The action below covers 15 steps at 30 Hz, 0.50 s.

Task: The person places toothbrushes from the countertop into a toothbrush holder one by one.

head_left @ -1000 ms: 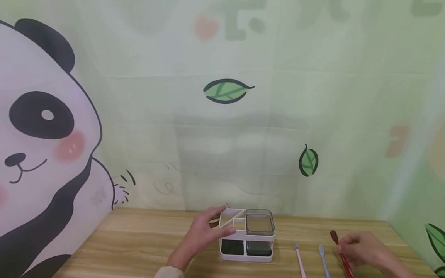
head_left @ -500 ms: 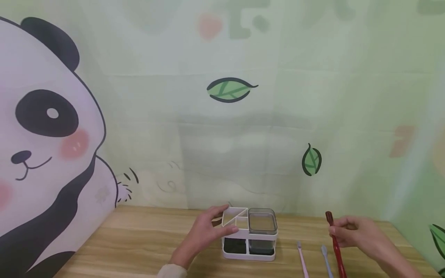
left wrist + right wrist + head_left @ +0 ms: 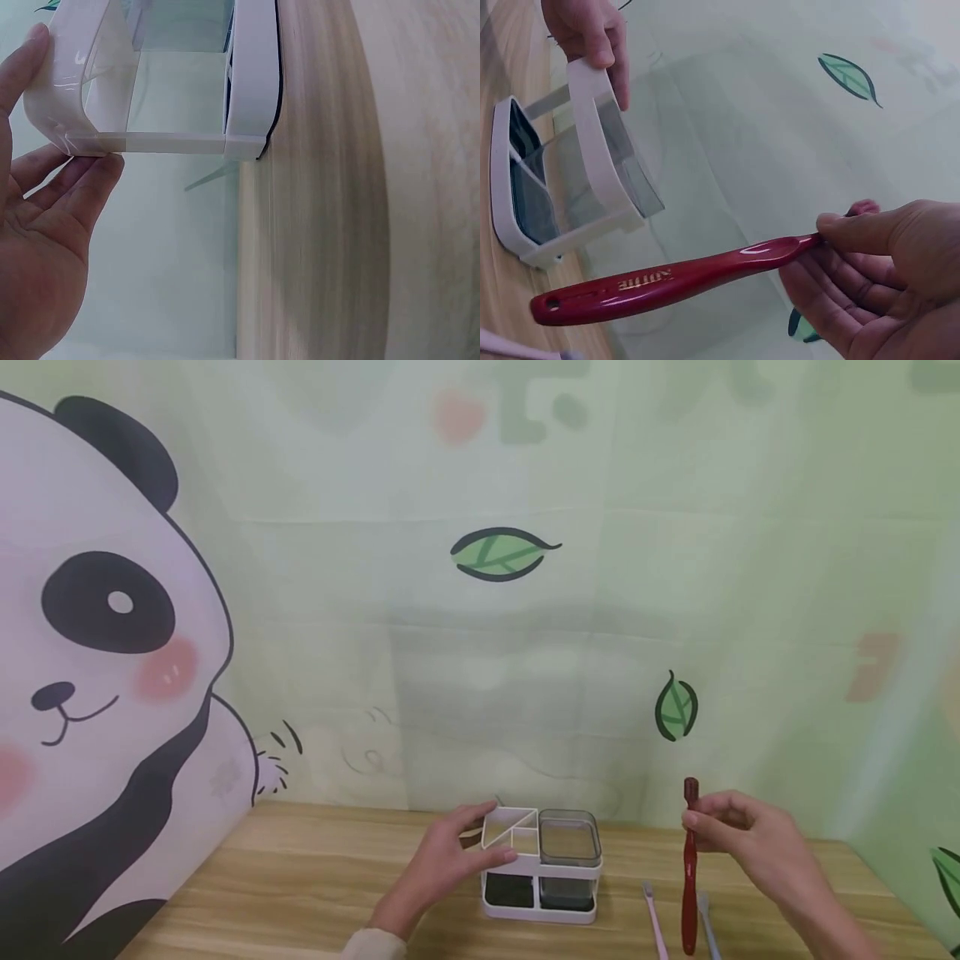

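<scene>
My left hand [image 3: 450, 856] grips the left end of a two-tier white toothbrush holder [image 3: 555, 870], thumb in front and fingers behind its upper rim. Thin dividers split the holder's top left part, and a clear grey cup [image 3: 570, 859] sits in the right part. In the left wrist view, fingertips [image 3: 101, 172] press against the holder's upper corner. My right hand [image 3: 750, 835] pinches a dark red toothbrush [image 3: 689, 893] by its neck, just below the head. It hangs upright above the table, handle down; gold lettering shows on the handle [image 3: 667, 289] in the right wrist view.
A pink toothbrush [image 3: 656, 920] and a blue toothbrush [image 3: 707, 920] lie on the wooden table [image 3: 262, 902] right of the holder. Behind the table hangs a pale green cloth [image 3: 337, 610] printed with a panda and leaves.
My right hand has lifted the red toothbrush off the table and carried it left, turning it upright in front of the blue one. The left hand keeps its grip on the holder.
</scene>
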### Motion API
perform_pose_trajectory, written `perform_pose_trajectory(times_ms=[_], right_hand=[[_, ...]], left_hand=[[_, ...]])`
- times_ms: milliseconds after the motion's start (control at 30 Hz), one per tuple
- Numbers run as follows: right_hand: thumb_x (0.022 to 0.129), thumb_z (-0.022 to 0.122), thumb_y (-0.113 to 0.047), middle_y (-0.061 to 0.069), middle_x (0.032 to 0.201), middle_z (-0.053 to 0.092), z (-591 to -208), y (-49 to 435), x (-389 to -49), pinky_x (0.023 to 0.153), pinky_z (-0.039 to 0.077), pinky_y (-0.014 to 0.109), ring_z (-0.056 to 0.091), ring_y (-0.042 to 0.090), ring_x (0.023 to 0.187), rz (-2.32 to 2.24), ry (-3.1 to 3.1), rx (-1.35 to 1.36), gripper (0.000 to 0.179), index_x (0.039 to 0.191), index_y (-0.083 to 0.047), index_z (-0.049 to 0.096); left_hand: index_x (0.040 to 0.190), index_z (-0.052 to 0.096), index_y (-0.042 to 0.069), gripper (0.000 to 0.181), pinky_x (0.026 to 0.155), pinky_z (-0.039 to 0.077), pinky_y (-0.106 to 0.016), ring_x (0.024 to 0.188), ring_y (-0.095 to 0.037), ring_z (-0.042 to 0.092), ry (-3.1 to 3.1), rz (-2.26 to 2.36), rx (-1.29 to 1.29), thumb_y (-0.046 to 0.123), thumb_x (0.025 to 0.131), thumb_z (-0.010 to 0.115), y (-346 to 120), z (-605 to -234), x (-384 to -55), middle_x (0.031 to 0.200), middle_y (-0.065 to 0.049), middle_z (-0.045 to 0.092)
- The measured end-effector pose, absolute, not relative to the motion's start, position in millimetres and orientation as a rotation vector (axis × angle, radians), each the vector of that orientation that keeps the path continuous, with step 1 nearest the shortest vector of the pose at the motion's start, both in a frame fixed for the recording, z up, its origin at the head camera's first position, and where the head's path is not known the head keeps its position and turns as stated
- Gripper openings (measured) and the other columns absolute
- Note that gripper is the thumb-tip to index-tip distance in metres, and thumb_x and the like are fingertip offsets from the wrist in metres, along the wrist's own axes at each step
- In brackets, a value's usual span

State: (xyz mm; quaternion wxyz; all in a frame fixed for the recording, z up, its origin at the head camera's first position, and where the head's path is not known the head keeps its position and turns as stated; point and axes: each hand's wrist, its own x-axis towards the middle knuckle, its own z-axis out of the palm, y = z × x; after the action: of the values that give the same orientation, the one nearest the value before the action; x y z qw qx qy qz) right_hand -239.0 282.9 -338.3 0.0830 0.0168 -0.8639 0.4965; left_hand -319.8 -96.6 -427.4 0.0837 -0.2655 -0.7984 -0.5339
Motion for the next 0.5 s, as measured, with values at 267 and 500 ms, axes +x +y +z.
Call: perform_pose_trajectory(times_ms=[267,500], right_hand=[[0.099,0.079,-0.032,0.005,0.105,0.08,-332,256,-243,0.083,0.06,0.023,0.077,0.018,0.089,1.555,-2.405,0.117,0.04,0.118,0.002,0.07],[0.099,0.078,-0.035,0.005,0.105,0.08,-325,231,-248,0.084,0.059,0.02,0.077,0.016,0.089,1.571,-2.316,0.146,0.043,0.119,0.001,0.069]], left_hand=[[0.147,0.059,-0.002,0.075,0.105,0.055,-0.053,0.127,-0.042,0.063,-2.39,-1.592,-0.783,0.033,0.089,0.089,-98,-426,-319,0.143,-0.022,0.062],[0.147,0.059,-0.003,0.074,0.105,0.056,-0.051,0.126,-0.041,0.064,-2.38,-1.603,-0.793,0.031,0.089,0.089,-97,-427,-319,0.142,-0.022,0.062]])
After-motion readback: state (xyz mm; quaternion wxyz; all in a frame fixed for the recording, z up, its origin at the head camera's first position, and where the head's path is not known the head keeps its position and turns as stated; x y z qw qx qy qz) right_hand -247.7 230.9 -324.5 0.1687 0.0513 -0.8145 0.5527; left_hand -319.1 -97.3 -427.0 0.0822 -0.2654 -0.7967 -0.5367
